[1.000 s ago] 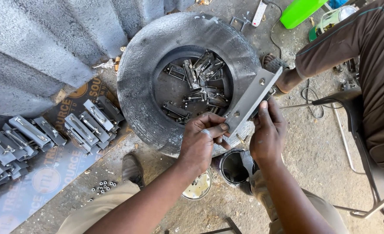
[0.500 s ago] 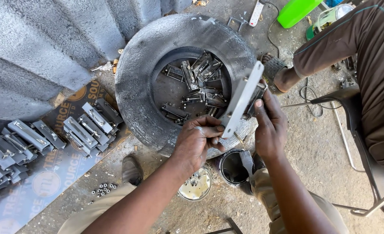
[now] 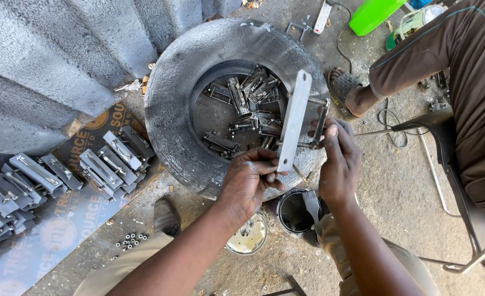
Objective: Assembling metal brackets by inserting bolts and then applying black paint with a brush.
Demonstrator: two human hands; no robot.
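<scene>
- Your left hand (image 3: 250, 178) pinches the flat metal bar's (image 3: 294, 118) lower end at frame centre.
- Your right hand (image 3: 338, 159) grips its bracket (image 3: 320, 118); fingertips hide the joint.

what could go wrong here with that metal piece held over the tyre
The left hand grips only the bottom end of the long flat grey metal bar, so it may tip or slip. If dropped, it would likely fall into the pile of metal parts inside the old grey tyre. The right hand fingers sit against the attached wire bracket and might get pinched.
</scene>
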